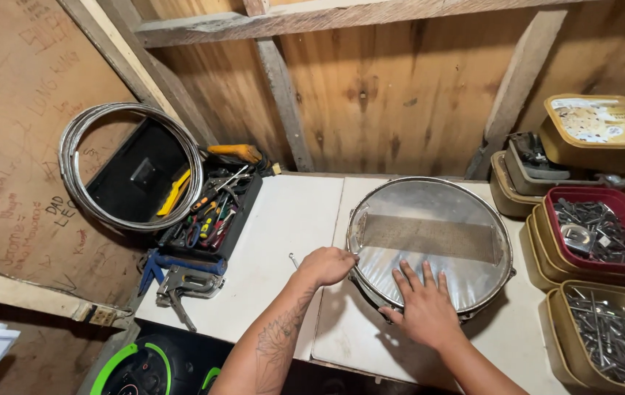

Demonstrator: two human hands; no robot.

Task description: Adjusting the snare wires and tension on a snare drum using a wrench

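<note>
While the right hand (423,303) lies flat on the drum (429,241), left hand (327,265) pinches a thin tool (294,260).

Snare drum (433,241) sits on the white table (283,219). Right hand (423,307) lies flat on the head at about 6 o'clock, left hand (327,265) fisted at the rim around 8 o'clock. Open toolbox (206,212) off at 9, trays of screws (605,322) at 3.

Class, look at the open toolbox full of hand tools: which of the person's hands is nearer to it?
Left. The left hand grips a small tool at the snare drum rim, on the side toward the toolbox. The right hand lies flat on the drumhead, farther away.
</note>
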